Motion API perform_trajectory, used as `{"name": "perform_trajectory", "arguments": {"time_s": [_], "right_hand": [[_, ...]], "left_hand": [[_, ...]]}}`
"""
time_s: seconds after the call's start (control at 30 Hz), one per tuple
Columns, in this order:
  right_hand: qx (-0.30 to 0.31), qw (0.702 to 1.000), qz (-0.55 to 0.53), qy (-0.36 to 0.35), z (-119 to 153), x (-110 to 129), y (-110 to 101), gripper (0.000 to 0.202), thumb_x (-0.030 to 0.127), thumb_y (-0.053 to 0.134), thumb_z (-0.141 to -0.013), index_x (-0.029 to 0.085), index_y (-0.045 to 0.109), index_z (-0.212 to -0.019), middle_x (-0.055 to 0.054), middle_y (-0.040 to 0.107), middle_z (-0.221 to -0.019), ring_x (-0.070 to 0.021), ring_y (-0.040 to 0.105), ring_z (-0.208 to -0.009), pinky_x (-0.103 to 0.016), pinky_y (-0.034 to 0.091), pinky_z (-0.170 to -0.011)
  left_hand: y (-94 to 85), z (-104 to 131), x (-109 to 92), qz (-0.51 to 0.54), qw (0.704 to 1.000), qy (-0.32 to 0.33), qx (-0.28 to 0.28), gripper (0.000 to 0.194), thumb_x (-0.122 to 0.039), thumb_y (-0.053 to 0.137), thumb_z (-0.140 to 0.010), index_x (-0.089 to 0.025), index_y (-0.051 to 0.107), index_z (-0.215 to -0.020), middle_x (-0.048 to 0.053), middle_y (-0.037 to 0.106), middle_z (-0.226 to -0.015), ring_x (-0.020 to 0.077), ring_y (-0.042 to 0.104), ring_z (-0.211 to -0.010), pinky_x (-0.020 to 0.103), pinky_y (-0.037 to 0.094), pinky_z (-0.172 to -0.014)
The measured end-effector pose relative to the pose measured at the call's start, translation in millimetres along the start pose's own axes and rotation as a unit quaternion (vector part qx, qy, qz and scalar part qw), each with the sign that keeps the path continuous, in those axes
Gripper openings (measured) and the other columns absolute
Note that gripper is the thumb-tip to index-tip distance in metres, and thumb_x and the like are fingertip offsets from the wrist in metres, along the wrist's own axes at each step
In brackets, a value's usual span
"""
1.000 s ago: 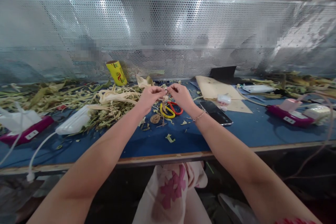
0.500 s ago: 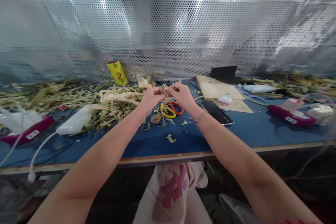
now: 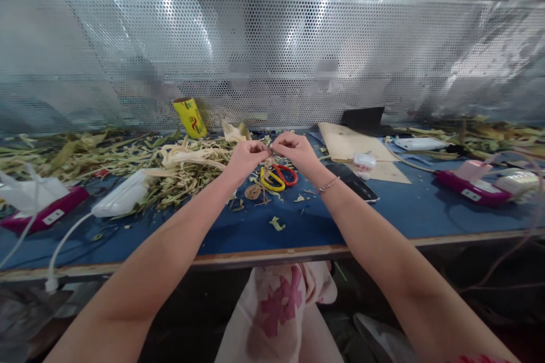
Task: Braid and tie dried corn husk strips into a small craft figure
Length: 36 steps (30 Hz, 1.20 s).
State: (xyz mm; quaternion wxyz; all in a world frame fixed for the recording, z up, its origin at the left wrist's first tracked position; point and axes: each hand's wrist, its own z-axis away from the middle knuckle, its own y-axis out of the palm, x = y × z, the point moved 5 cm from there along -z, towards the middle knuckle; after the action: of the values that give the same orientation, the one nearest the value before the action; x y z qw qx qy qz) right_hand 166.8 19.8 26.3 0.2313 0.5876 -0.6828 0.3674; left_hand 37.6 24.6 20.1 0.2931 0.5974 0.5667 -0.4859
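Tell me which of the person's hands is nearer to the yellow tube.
Left. The left hand is to the right of the yellow tube, lower in view; the right hand is farther right.

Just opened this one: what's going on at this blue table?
A person's left hand and right hand meet above the table, fingertips pinching a small piece too tiny to make out. Below them lie the scissors' handles, one yellow, one red, beside a brown coil. A heap of dried plant strips lies past the left hand, and a phone lies by the right forearm.
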Motion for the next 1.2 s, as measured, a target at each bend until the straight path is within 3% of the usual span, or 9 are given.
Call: {"name": "perform_trajectory", "arguments": {"time_s": [0.3, 0.6, 0.77, 0.93, 1.2], "right_hand": [[0.073, 0.988, -0.072, 0.113, -1, -14, -2, 0.022, 0.034, 0.068, -0.059, 0.014, 0.062, -0.066, 0.001, 0.054, -0.057, -0.0066, 0.044, -0.052, -0.023, 0.035, -0.052], [0.12, 0.991, 0.02, 0.057, -3, -7, -8, 0.018, 0.032, 0.061, -0.066, 0.014, 0.061, -0.069, 0.0, 0.055, -0.061, -0.0082, 0.045, -0.056, -0.025, 0.038, -0.055], [0.099, 0.992, 0.072, 0.009, -3, 2, -9, 0.009, 0.025, 0.057, -0.067, 0.015, 0.057, -0.065, 0.0, 0.054, -0.067, -0.0087, 0.046, -0.059, -0.025, 0.038, -0.057], [0.086, 0.995, 0.058, 0.001, -3, 2, -8, 0.01, 0.026, 0.057, -0.068, 0.016, 0.055, -0.066, 0.0, 0.052, -0.067, -0.0087, 0.045, -0.059, -0.026, 0.039, -0.059], [0.133, 0.99, -0.022, 0.044, 0, -9, -7, 0.022, 0.036, 0.056, -0.072, 0.014, 0.057, -0.074, 0.001, 0.052, -0.062, -0.008, 0.046, -0.056, -0.024, 0.038, -0.056]], "left_hand": [[0.8, 3, -11, -0.112, 0.993, 0.044, 0.005, 0.015, -0.026, 0.062, -0.058, -0.013, 0.055, -0.06, -0.003, 0.051, -0.054, 0.006, 0.043, -0.052, 0.02, 0.034, -0.052], [1.8, 3, -9, -0.122, 0.99, 0.067, 0.024, 0.017, -0.029, 0.061, -0.061, -0.012, 0.056, -0.063, -0.002, 0.053, -0.059, 0.007, 0.046, -0.056, 0.021, 0.038, -0.057], [0.6, -1, -4, -0.093, 0.993, 0.065, 0.025, 0.017, -0.03, 0.058, -0.063, -0.013, 0.057, -0.064, -0.002, 0.052, -0.057, 0.0065, 0.044, -0.053, 0.02, 0.035, -0.053], [0.7, -2, -5, -0.072, 0.995, 0.063, 0.026, 0.017, -0.029, 0.059, -0.062, -0.013, 0.056, -0.064, -0.002, 0.051, -0.056, 0.0059, 0.043, -0.052, 0.02, 0.035, -0.053], [0.8, 1, -10, -0.111, 0.991, 0.073, 0.03, 0.014, -0.027, 0.059, -0.063, -0.013, 0.057, -0.062, -0.002, 0.053, -0.056, 0.0066, 0.045, -0.052, 0.02, 0.036, -0.053]]}}
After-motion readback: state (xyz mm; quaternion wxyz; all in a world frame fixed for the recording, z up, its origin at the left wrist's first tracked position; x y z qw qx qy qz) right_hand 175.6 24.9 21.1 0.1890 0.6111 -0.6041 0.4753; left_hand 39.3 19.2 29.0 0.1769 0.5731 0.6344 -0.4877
